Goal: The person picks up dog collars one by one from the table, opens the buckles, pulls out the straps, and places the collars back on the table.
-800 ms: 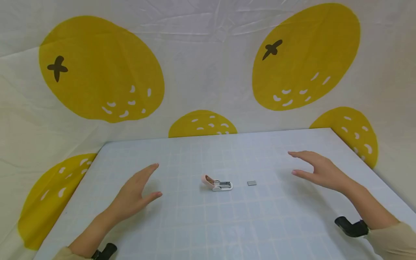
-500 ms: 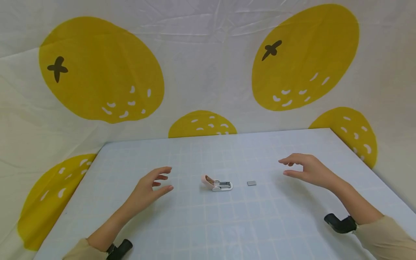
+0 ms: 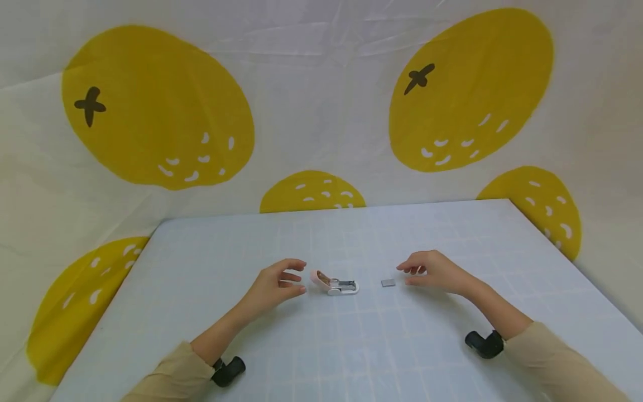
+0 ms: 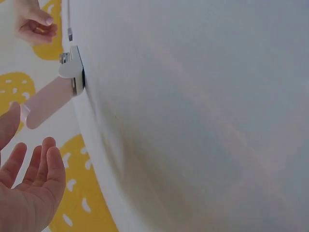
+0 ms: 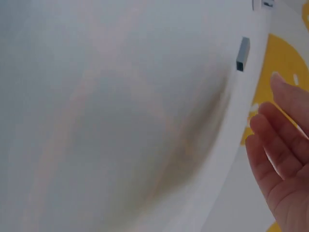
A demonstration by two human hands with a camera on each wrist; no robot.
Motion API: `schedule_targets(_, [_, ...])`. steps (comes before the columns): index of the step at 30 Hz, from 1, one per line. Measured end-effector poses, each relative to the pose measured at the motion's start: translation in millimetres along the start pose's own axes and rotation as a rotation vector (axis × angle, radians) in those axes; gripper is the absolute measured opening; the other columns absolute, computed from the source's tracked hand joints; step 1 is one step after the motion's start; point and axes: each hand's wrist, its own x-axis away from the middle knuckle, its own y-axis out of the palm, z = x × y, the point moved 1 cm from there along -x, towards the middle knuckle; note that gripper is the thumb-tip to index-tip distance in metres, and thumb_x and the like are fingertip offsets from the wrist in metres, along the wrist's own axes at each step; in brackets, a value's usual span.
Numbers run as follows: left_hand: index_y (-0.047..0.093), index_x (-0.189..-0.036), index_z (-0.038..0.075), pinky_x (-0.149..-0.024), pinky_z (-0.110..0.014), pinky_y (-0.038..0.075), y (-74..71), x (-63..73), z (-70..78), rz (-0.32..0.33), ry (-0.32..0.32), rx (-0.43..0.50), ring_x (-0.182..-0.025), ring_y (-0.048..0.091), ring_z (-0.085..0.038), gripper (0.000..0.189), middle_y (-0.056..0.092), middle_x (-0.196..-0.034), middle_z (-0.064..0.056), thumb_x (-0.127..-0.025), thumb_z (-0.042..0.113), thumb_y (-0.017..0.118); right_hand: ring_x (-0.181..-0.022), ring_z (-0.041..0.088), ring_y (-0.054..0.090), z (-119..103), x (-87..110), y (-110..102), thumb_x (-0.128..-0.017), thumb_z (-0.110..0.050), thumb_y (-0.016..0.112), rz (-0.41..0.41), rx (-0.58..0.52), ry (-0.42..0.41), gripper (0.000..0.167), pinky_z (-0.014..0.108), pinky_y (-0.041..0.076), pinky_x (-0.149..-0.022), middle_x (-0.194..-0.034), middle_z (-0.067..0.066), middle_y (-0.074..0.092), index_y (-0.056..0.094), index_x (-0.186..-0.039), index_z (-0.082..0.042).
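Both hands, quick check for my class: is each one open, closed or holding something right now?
Left hand: open, holding nothing, near the pink-and-white stapler.
Right hand: open, holding nothing, near the staple strip.

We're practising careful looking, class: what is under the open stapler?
The stapler rests on the pale blue gridded tabletop, which shows all around it. The patch directly beneath the stapler is covered, so whether anything else lies there cannot be seen.
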Motion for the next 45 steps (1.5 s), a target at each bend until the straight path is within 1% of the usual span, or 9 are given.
schedule_targets(2, [0.054, -0.124, 0.003, -0.082, -0.031, 0.052, 5.4, -2.6, -2.3, -0.016, -0.003, 0.015, -0.100, 0.062, -0.025, 0.049, 0.057, -0.119, -0.015, -0.081, 0.017, 0.073, -0.079, 0.013, 0.058, 0.4, -5.1, 7.8, -0.081, -0.007, 0.071, -0.011, -0.024, 0.000, 0.024, 0.028, 0.053, -0.070, -0.091, 0.003, 0.066, 0.069, -0.104, 0.001])
schedule_targets(5, [0.056, -0.122, 0.003, -0.082, -0.031, 0.052, 11.2, -4.8, -4.0, -0.010, -0.008, 0.028, -0.098, 0.062, -0.025, 0.046, 0.059, -0.117, -0.012, -0.081, 0.016, 0.073, -0.078, 0.012, 0.056, 0.7, -12.3, 17.6, -0.079, -0.006, 0.072, -0.018, -0.046, 0.011, 0.023, 0.024, 0.051, -0.068, -0.089, 0.001, 0.066, 0.070, -0.101, 0.001])
schedule_targets(7, [0.057, -0.120, 0.003, -0.082, -0.031, 0.052, 14.6, -6.3, -4.8, 0.001, -0.014, 0.028, -0.097, 0.062, -0.023, 0.044, 0.060, -0.115, -0.010, -0.080, 0.015, 0.074, -0.077, 0.010, 0.056, 0.9, -15.9, 22.8, -0.078, -0.007, 0.073, -0.022, -0.039, 0.019, 0.024, 0.023, 0.050, -0.067, -0.088, 0.000, 0.065, 0.070, -0.101, 0.000])
schedule_targets(11, [0.059, -0.117, 0.002, -0.082, -0.029, 0.052, 20.2, -9.6, -3.8, 0.018, -0.015, 0.028, -0.095, 0.063, -0.022, 0.042, 0.061, -0.113, -0.010, -0.080, 0.014, 0.074, -0.075, 0.008, 0.056, -0.1, -21.0, 28.9, -0.077, -0.006, 0.074, -0.028, -0.007, 0.004, 0.023, 0.022, 0.050, -0.065, -0.088, -0.002, 0.065, 0.071, -0.098, 0.000])
schedule_targets(18, [0.063, -0.112, 0.003, -0.080, -0.027, 0.053, 24.6, -14.8, 0.1, 0.052, -0.036, 0.028, -0.093, 0.062, -0.020, 0.036, 0.063, -0.108, -0.007, -0.079, 0.014, 0.075, -0.074, 0.007, 0.055, -3.8, -25.9, 30.0, -0.076, -0.003, 0.074, -0.033, 0.036, -0.020, 0.018, 0.022, 0.049, -0.064, -0.085, -0.002, 0.064, 0.072, -0.094, 0.000])
schedule_targets(27, [0.065, -0.107, 0.003, -0.079, -0.025, 0.053, 25.6, -17.2, 3.0, 0.084, -0.051, 0.036, -0.090, 0.063, -0.019, 0.031, 0.064, -0.104, -0.006, -0.079, 0.011, 0.075, -0.074, 0.006, 0.055, -7.4, -26.9, 29.6, -0.078, -0.003, 0.072, -0.040, 0.048, 0.002, 0.012, 0.022, 0.049, -0.065, -0.083, -0.004, 0.062, 0.073, -0.090, -0.003])
schedule_targets(32, [0.064, -0.107, 0.001, -0.080, -0.026, 0.052, 26.0, -19.2, 2.6, 0.081, -0.035, 0.051, -0.092, 0.064, -0.021, 0.031, 0.064, -0.104, -0.007, -0.080, 0.011, 0.074, -0.072, 0.006, 0.053, -8.0, -27.0, 29.9, -0.079, -0.002, 0.071, -0.038, 0.038, 0.005, 0.011, 0.021, 0.049, -0.064, -0.083, -0.004, 0.061, 0.072, -0.090, -0.004])
schedule_targets(38, [0.065, -0.106, 0.002, -0.080, -0.026, 0.052, 27.2, -19.8, 0.6, 0.081, -0.034, 0.047, -0.091, 0.064, -0.020, 0.029, 0.065, -0.103, -0.007, -0.079, 0.010, 0.074, -0.070, 0.005, 0.051, -8.5, -29.3, 33.5, -0.080, -0.005, 0.071, -0.028, 0.014, -0.022, 0.010, 0.021, 0.048, -0.062, -0.081, -0.005, 0.060, 0.072, -0.090, -0.004])
schedule_targets(45, [0.065, -0.106, 0.001, -0.079, -0.025, 0.053, 28.7, -20.0, 0.8, 0.073, -0.042, 0.061, -0.090, 0.063, -0.020, 0.030, 0.064, -0.103, -0.007, -0.079, 0.010, 0.074, -0.068, 0.005, 0.049, -17.7, -32.3, 32.7, -0.079, -0.002, 0.070, -0.008, 0.006, -0.041, 0.010, 0.021, 0.046, -0.060, -0.078, -0.005, 0.059, 0.072, -0.089, -0.004])
